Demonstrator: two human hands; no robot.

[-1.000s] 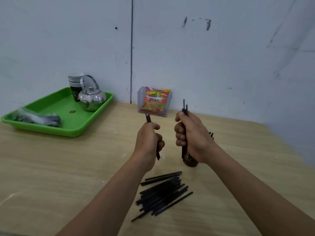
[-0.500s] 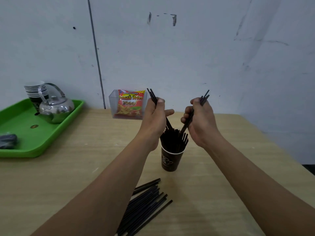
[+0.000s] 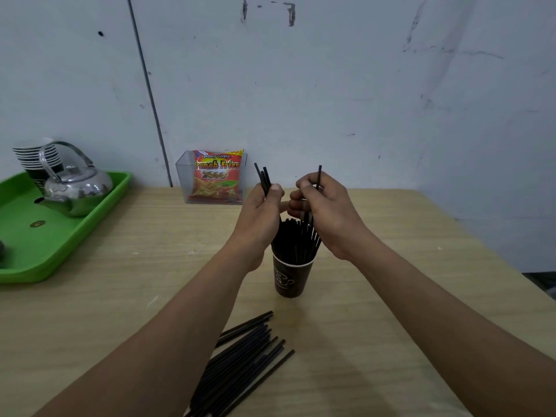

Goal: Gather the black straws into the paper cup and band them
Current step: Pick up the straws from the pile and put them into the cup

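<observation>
Standing near-upright in the paper cup, black straws, tips upward.

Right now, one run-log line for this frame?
left hand: grips several straws | right hand: holds one straw over paper cup | cup: partly filled | table: loose straw pile | band: not visible

We found a light wood-grain table set against a white wall. A green tray sat on its left side, partly out of view. A clear plastic box stood at the back edge by the wall. A dark paper cup stood upright near the centre, and a heap of black straws lay towards the front edge, apart from the cup
</observation>
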